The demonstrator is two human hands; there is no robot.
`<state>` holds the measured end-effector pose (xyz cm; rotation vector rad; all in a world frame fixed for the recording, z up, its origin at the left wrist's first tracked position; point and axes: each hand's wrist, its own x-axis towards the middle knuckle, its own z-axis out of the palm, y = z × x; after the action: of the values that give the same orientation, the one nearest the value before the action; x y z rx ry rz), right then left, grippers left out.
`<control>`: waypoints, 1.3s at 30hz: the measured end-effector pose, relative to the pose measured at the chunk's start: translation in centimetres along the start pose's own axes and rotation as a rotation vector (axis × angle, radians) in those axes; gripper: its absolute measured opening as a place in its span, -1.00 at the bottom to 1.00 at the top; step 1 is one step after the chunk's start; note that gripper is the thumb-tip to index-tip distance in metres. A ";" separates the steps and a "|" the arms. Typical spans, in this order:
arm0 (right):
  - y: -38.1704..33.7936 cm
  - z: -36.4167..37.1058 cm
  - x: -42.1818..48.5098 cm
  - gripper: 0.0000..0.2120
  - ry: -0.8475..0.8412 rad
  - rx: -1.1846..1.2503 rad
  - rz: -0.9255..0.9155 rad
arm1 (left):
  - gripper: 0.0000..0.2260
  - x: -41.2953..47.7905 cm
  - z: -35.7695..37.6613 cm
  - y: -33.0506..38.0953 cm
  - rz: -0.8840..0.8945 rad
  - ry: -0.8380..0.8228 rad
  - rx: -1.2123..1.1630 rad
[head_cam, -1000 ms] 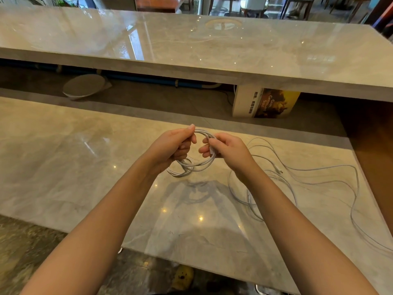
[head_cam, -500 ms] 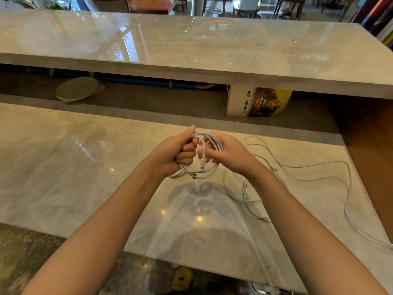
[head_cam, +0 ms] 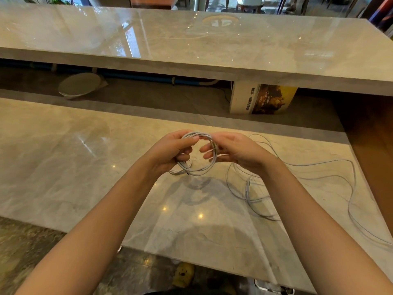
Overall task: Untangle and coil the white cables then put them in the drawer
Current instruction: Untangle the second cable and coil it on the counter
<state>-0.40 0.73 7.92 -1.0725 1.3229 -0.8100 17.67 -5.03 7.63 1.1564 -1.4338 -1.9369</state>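
Coiling step: left hand (head_cam: 170,152) grips the white coil (head_cam: 198,171); right hand (head_cam: 236,151) pinches its other side. Next, likely secure it; loose cables (head_cam: 319,177) await untangling.

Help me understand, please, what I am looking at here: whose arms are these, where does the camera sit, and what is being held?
There is no machine here: a person works bare-handed. The single picture comes from a camera worn on their head, looking down along both forearms. The left hand and right hand together hold a coiled white cable over a marble counter. More loose white cables lie uncoiled on the counter to the right. No drawer is in view.
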 end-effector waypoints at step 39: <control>9.2 7.6 9.9 -0.83 0.525 -0.341 -0.070 | -0.73 3.9 -6.1 -9.2 -0.076 0.666 0.177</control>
<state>7.17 -4.27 -4.61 -1.2230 1.9265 -0.9821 21.76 -8.10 -2.91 1.7440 -1.2066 -1.2808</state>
